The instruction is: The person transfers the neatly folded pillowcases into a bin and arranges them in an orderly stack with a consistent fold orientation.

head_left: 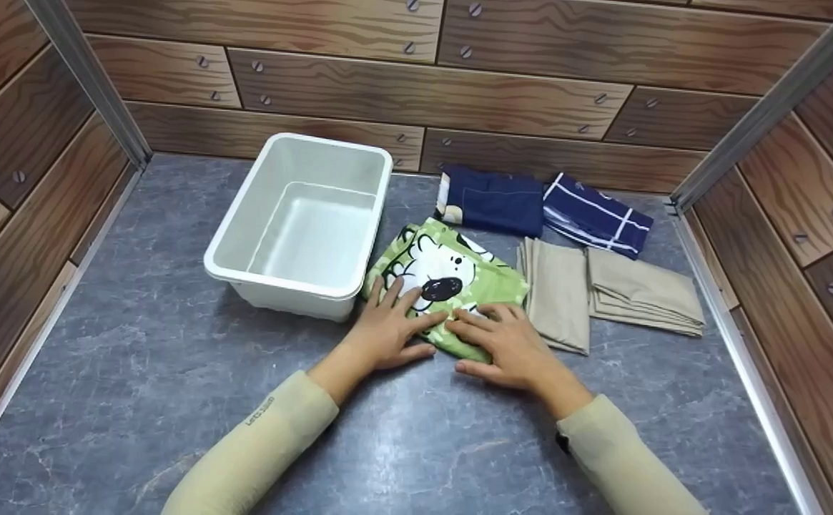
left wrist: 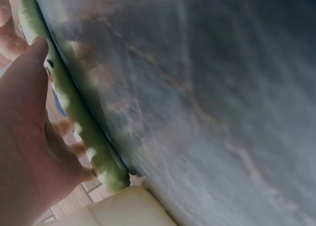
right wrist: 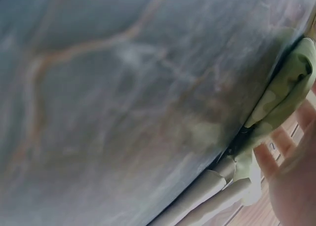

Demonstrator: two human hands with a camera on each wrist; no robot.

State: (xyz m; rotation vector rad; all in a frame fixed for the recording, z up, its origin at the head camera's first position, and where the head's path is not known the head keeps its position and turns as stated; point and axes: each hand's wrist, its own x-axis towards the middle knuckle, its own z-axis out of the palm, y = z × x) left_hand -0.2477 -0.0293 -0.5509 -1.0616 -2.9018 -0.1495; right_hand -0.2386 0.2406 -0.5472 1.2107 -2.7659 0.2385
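A folded green cloth (head_left: 491, 280) with a white cartoon animal print lies on the tabletop, turned at an angle. My left hand (head_left: 385, 330) rests on its near left side, fingers spread. On the near right edge lies my right hand (head_left: 508, 345), its fingers extended over the fabric. The left wrist view shows the cloth's rounded folded edge (left wrist: 84, 120) beside the left hand (left wrist: 29, 127). In the right wrist view, the fingers of the right hand (right wrist: 296, 179) are against the layered side of the cloth (right wrist: 284, 88).
A white plastic bin (head_left: 294, 290) stands just left of the cloth. To the right lie two folded beige cloths, one upright (head_left: 555, 297) and one sideways (head_left: 645, 290). Behind them are a navy cloth (head_left: 495, 200) and a navy cloth with white lines (head_left: 597, 214). Wood-patterned walls (head_left: 359, 79) surround the table.
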